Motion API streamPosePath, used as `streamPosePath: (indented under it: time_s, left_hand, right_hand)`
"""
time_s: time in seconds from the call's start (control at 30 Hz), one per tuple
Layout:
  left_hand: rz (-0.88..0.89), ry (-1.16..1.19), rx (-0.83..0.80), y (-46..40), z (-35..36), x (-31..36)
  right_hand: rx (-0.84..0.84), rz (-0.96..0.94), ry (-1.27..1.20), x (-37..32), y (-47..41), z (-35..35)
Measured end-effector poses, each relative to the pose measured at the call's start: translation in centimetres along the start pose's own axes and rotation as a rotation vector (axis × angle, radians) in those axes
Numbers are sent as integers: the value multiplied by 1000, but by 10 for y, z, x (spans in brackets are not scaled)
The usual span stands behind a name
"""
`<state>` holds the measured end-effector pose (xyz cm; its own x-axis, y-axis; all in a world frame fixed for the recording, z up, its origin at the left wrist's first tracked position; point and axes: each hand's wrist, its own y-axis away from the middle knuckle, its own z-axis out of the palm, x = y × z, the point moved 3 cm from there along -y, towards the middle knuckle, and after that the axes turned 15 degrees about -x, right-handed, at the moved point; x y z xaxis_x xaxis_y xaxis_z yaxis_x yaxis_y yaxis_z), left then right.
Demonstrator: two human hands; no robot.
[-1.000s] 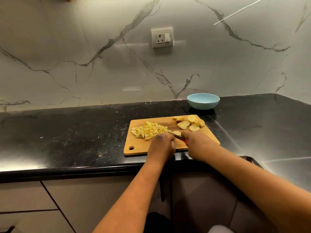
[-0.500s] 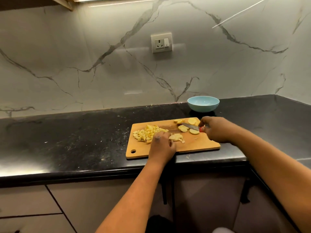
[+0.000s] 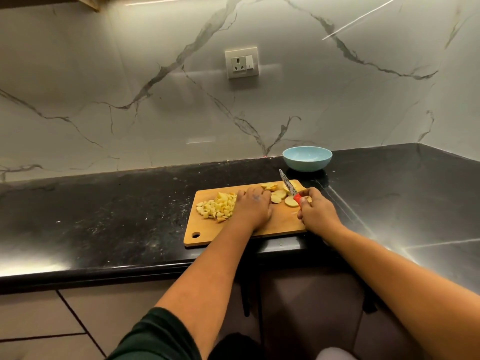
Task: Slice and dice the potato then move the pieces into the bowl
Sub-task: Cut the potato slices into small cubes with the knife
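A wooden cutting board [image 3: 275,226] lies on the black counter. A heap of diced potato [image 3: 217,206] sits on its left part. Several round potato slices [image 3: 279,194] lie at its far right corner. My left hand [image 3: 253,207] lies palm down on the board between the dice and the slices, its fingertips reaching the slices; what is under it is hidden. My right hand [image 3: 317,213] grips the red handle of a knife [image 3: 288,185], whose blade points up and away over the slices. A light blue bowl [image 3: 307,158] stands behind the board, with nothing visible inside.
The black counter [image 3: 117,211] runs left and right of the board and turns a corner at the right. A marble wall with a socket [image 3: 241,63] stands behind it. Cabinet fronts are below the counter edge.
My left hand has moved forward from the near middle of the board to the slices. My right hand has come back toward the board's right side, and the knife blade now tilts upward.
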<state>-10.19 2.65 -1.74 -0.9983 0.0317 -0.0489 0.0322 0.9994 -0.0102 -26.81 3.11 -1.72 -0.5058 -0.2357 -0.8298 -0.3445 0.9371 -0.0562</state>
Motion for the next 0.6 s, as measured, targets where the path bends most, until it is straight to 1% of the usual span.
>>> streamPosePath:
  time_s: [0.1,0.17,0.23,0.33,0.4,0.53,0.6]
  left_hand:
    - [-39,-107,32,2,-4,-14]
    - [-65,-125,60,3,-5,-23]
    - [-74,-86,99,5,-6,-30]
    - [-88,57,183,6,-12,-37]
    - [-92,75,259,8,-19,-37]
    - [-141,-76,299,5,-30,-30]
    - [-167,-92,297,0,-33,-26]
  right_hand:
    - [-4,19,-57,4,-4,-3]
    - [-3,30,-76,6,-7,-5]
    - [11,36,-115,7,-9,-7]
    - [46,38,-180,9,-11,-13]
    - [69,38,-212,10,-13,-17]
    - [99,71,-272,15,-14,-19]
    - [101,96,-312,17,-16,-18]
